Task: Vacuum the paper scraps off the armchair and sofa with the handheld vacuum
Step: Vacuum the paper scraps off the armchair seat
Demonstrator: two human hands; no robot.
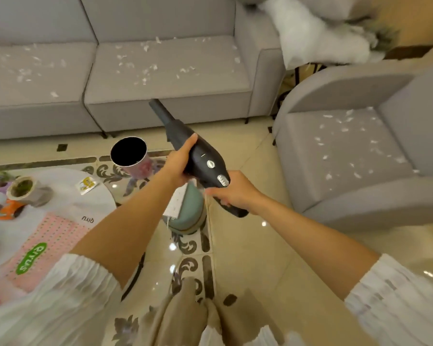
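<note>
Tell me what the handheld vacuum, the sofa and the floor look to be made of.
Handheld vacuum: likely hard plastic, smooth black shell with a soft sheen, silvery buttons. Sofa: woven grey fabric, matte, seams along the cushions. Floor: glossy beige tile, probably ceramic or stone, mirroring lamp glints.

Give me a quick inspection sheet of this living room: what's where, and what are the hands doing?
Surface: glossy beige tiled floor.
Job's things: black handheld vacuum held in the air; white paper scraps on the grey sofa and on the grey armchair.
Clutter: round white table with pink packet and small pots; open-topped round bin; teal stool.
Hands: left hand grips the vacuum's body, right hand its handle.
Cables: white power strip on the stool.
Surroundings: white fluffy throw beyond the armchair.
</note>
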